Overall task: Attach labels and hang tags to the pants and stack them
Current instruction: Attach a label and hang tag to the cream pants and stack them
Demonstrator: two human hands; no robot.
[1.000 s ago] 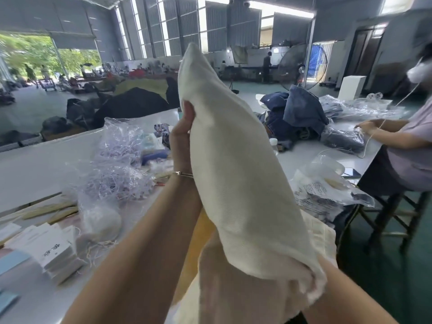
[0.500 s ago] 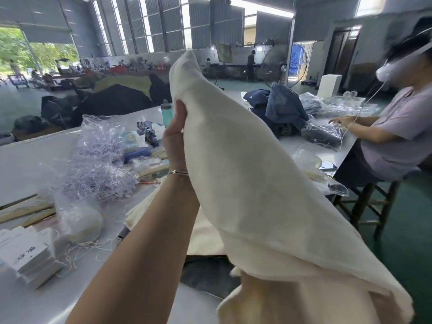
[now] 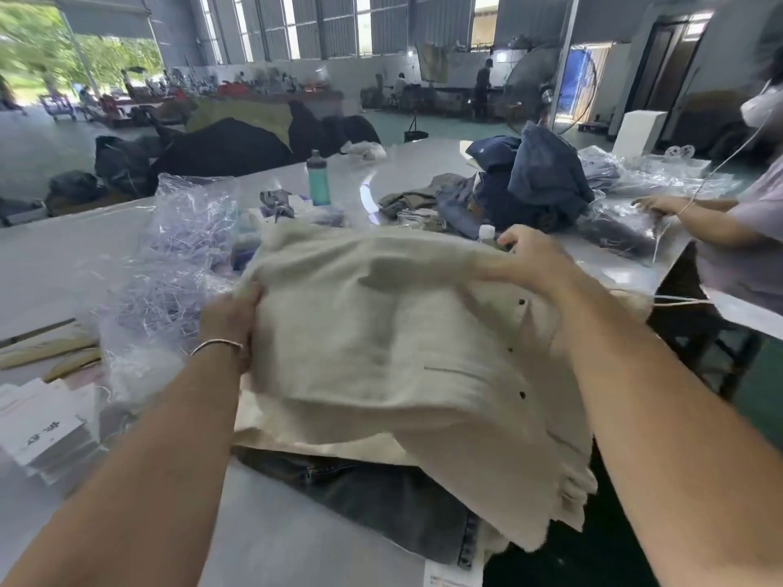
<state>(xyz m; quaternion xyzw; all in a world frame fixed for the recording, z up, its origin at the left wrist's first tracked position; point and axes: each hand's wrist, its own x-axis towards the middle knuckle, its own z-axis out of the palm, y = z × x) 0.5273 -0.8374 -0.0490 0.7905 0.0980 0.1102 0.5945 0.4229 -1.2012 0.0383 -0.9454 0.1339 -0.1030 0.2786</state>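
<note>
Both hands, left (image 3: 231,315) and right (image 3: 531,258), pinch opposite edges of cream pants (image 3: 394,332) held over denim pants (image 3: 381,497) on tabletop (image 3: 296,540); lay flat, edges squared to stack.

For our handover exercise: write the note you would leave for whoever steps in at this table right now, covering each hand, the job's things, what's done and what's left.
Left hand grips the left edge of the cream pants; right hand grips their far right edge.
The cream pants are spread above the table, over dark denim pants at the near edge.
Hang tags are stacked at the left; a bag of tag strings lies beside the left hand.
Done: no tag can be seen on the cream pair.
Left: lay it flat, attach label and hang tag, stack it, then take the next pair.
</note>
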